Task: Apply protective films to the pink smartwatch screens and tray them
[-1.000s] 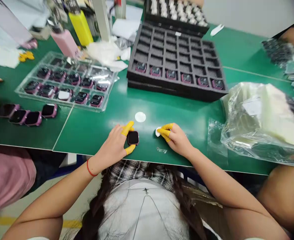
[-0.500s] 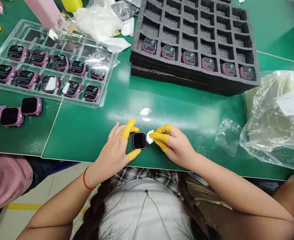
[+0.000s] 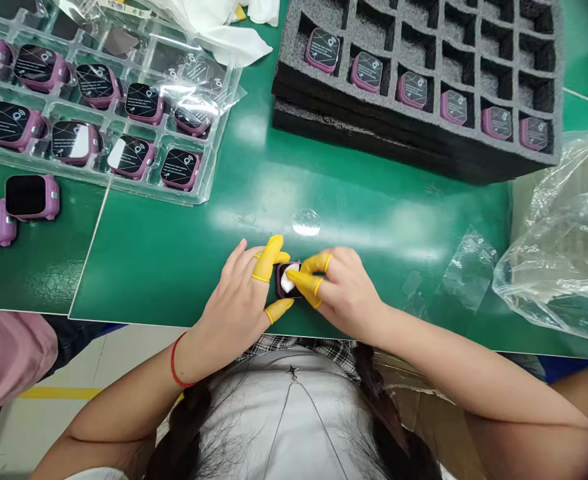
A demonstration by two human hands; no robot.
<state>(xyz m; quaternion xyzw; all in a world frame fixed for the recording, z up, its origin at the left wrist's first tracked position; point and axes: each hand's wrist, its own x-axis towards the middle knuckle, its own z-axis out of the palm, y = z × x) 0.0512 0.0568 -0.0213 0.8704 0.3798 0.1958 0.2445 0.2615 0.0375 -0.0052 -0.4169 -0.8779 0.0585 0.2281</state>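
Note:
A small pink watch body [image 3: 280, 275] with a black screen lies on the green mat [image 3: 174, 253] near the front edge. My left hand [image 3: 244, 293], with yellow finger cots on thumb and forefinger, grips the watch body from the left. My right hand [image 3: 337, 290], also in yellow cots, pinches a small white pad [image 3: 287, 280] and presses it onto the screen. Most of the watch body is hidden under the pad and my fingers.
A clear plastic tray [image 3: 214, 100] of pink watch bodies sits at the back left, with two loose ones [image 3: 31, 197] before it. A black foam tray [image 3: 399, 143] holds a row of watch bodies at the back. Plastic bags [image 3: 559, 267] lie right. A round clear film [image 3: 307, 222] rests nearby.
My right hand has moved left with the white pad, from beside the watch body onto its screen. The camera has tilted down and closer. My left hand keeps its grip.

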